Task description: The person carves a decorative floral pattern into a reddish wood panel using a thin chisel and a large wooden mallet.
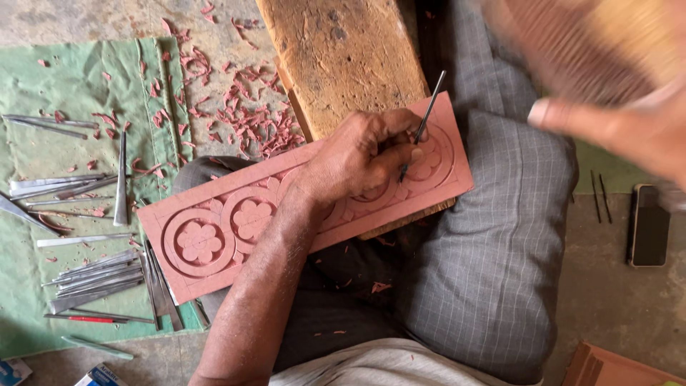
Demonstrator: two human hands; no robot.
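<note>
On the red panel [307, 214], your left hand [361, 154] pinches a chisel [421, 125] in its fingers; your right hand [614, 107] is blurred, its fingers' state unclear.

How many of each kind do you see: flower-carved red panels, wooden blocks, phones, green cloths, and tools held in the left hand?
Flower-carved red panel: 1
Wooden block: 1
Phone: 1
Green cloth: 1
Thin metal tool in the left hand: 1
Total: 5
</note>
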